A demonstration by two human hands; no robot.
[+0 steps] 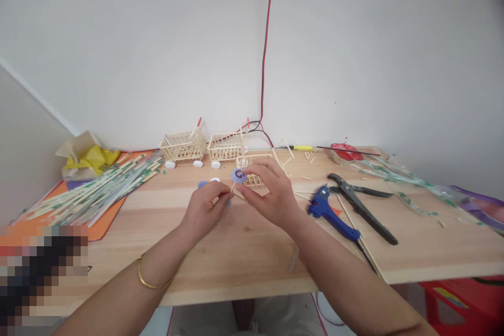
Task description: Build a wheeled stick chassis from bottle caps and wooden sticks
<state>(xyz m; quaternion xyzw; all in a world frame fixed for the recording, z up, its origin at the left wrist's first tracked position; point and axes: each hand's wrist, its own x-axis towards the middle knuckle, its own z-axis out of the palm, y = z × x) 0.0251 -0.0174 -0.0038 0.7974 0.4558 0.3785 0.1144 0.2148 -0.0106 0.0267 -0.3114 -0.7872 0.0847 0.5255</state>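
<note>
My left hand and my right hand meet above the middle of the wooden table. Between them runs a thin wooden stick. The left fingers pinch one end of it. A round blue cap sits on the stick's upper end, and the right fingertips close around it. A small stick-built cart frame stands just behind my right hand. Another blue cap lies on the table behind the left hand.
Two finished stick carts with white wheels stand at the back by the wall. A pile of wrapped chopsticks lies at left. A blue glue gun and black pliers lie at right, with a red-black cable on the wall.
</note>
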